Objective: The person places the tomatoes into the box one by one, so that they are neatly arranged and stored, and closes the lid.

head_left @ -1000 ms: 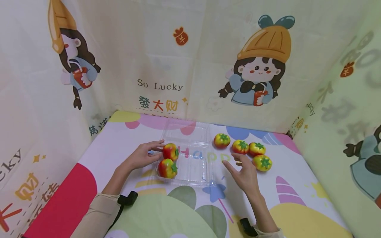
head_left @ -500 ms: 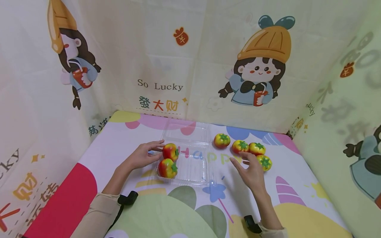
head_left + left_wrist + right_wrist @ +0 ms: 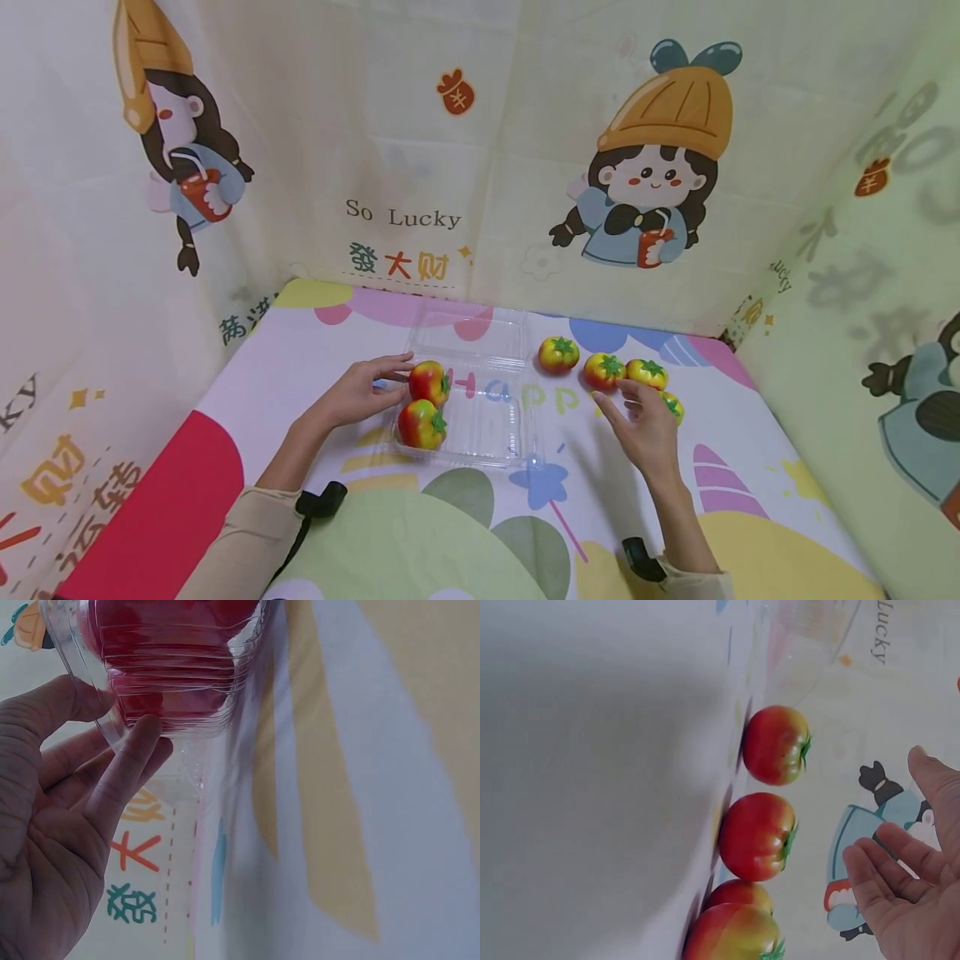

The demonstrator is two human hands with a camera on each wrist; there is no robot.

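Two red-and-yellow tomatoes [image 3: 422,425] sit in the left part of a clear hinged plastic box [image 3: 487,421], whose lid [image 3: 468,333] lies folded back. My left hand [image 3: 363,390] holds the box's left rim; in the left wrist view the thumb and fingers of that hand [image 3: 67,795] pinch the ribbed edge [image 3: 172,690]. My right hand [image 3: 645,425] hovers, fingers apart and slightly bent, near several tomatoes [image 3: 558,355] right of the box. In the right wrist view the hand [image 3: 911,877] is empty, above the row of tomatoes [image 3: 757,836].
A patterned cloth [image 3: 277,383] covers the table. Printed curtains [image 3: 495,167] stand behind it and at both sides. Dark wrist cameras [image 3: 322,500] are strapped near both sleeves.
My right hand has moved to the right and slightly up, over the table, and now partly covers the nearest right-hand tomato. The left hand has stayed on the box.
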